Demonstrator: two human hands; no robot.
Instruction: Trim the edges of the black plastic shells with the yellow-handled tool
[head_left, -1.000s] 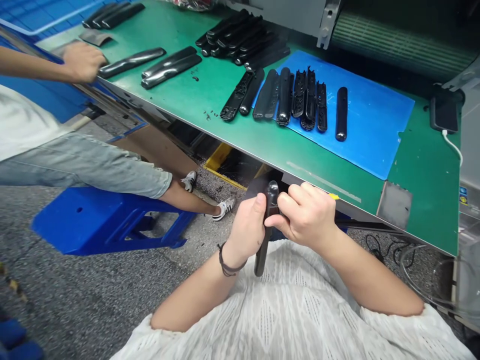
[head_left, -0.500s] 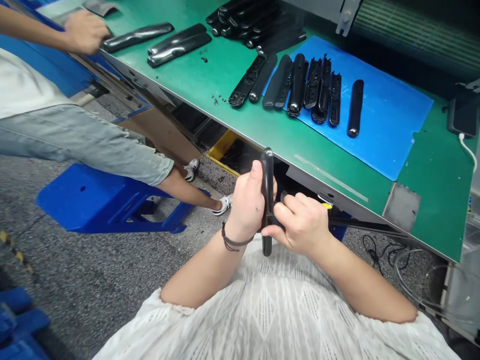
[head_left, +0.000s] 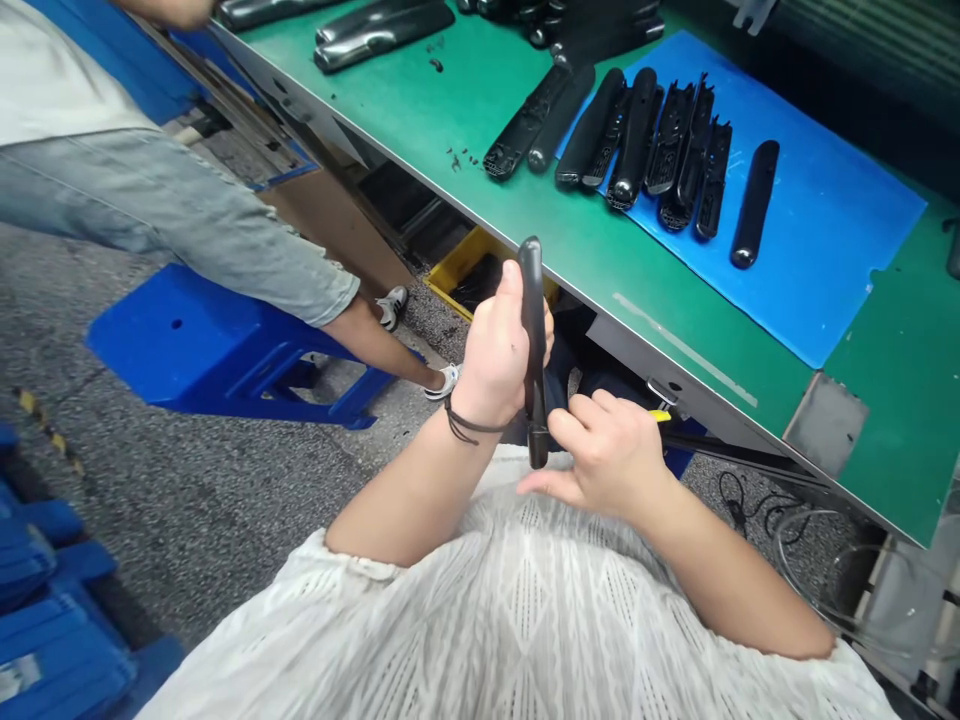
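My left hand point(head_left: 496, 350) is closed round a long, glossy black plastic piece point(head_left: 533, 330), which stands nearly upright in front of my body. Close to its lower end, my right hand point(head_left: 611, 450) has curled fingers, with the thumb stretched out below the piece. A yellow tip point(head_left: 660, 415) sticks out behind the right hand, apparently the end of a thin tool in its grip; the rest is mostly hidden by the fingers. A thin line crosses the black piece near its lower end.
Several black shells point(head_left: 675, 140) lie on a blue sheet point(head_left: 847, 240) on the green table point(head_left: 420, 140). A grey plate point(head_left: 826, 422) is near the table edge. Left are a blue stool point(head_left: 172, 340) and another person's leg point(head_left: 375, 350). A yellow bin point(head_left: 457, 265) is below.
The view has shifted, so the table items appear higher and farther right. The black piece has moved up relative to my right hand, whose thumb now sits below its lower end.
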